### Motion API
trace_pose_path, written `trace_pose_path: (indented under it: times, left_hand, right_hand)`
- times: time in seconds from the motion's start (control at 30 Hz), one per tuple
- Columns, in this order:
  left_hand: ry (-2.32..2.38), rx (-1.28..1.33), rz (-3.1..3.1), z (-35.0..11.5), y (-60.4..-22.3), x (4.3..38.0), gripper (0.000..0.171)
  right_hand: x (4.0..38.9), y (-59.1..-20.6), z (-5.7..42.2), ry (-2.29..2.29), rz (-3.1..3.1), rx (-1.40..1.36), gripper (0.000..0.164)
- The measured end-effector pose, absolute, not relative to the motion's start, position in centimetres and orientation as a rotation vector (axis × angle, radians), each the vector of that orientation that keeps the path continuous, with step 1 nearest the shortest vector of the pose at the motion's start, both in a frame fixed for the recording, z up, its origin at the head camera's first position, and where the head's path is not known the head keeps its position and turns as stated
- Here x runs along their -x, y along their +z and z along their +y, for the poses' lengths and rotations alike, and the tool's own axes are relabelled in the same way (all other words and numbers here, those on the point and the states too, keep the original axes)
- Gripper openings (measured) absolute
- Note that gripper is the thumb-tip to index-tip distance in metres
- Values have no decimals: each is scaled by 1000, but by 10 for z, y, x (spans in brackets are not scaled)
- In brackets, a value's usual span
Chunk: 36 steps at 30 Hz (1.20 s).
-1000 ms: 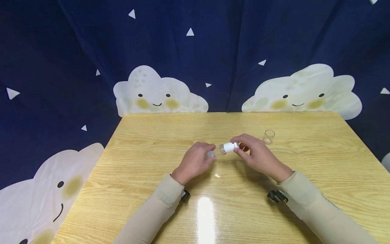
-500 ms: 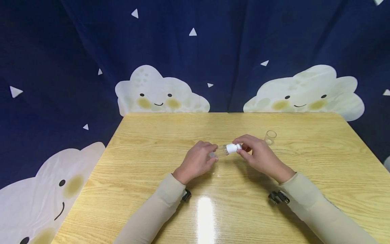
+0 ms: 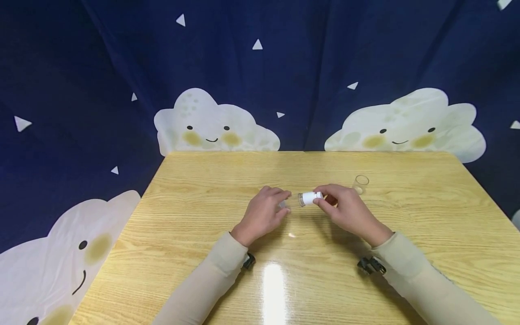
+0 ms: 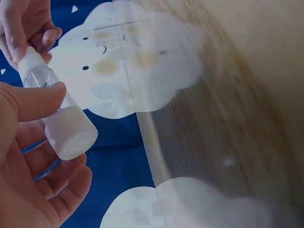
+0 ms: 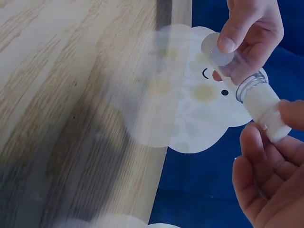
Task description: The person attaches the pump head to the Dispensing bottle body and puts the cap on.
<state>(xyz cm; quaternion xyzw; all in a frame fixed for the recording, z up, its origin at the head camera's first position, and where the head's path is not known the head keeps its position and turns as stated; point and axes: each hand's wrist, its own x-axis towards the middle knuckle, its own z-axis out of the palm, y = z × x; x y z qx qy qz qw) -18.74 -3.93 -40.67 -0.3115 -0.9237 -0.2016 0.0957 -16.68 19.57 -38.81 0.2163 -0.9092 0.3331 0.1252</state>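
Both hands hold a small clear pump bottle (image 3: 312, 198) with a white top, lying almost sideways above the table. My left hand (image 3: 262, 212) grips its clear body near the bottom end. In the left wrist view the white base (image 4: 71, 133) of the bottle points toward the camera, with the thumb across the clear part above it. My right hand (image 3: 345, 210) pinches the white top between thumb and fingers. The right wrist view shows a ridged clear ring (image 5: 251, 85) where the white top meets the body.
A clear open-topped cylinder (image 3: 360, 184), like a bottle cover, stands on the wooden table (image 3: 203, 189) just beyond the right hand. Behind the table hangs a dark blue curtain (image 3: 227, 58) printed with smiling clouds. Light glares off the table's near side.
The view has shifted slightly. The bottle lies a little more level than a second ago, and the right fingers have moved slightly on its white top. Both hands keep their hold.
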Motion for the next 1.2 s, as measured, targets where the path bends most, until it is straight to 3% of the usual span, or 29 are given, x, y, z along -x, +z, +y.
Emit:
trace_pose_path:
  times: [0.17, 0.5, 0.9, 1.2]
  left_hand:
    - [-611, 929, -2716, -39, -407, 186, 39]
    - [-614, 921, -2727, -37, -409, 188, 39]
    - [-660, 921, -2744, -40, -409, 187, 40]
    - [-676, 926, -2734, -39, -410, 188, 40]
  right_hand:
    - [168, -388, 196, 979, -2687, -586, 12]
    - [170, -390, 197, 955, -2735, -521, 19]
    - [167, -386, 203, 868, -2777, -622, 48]
    - [167, -389, 203, 875, -2615, -780, 38]
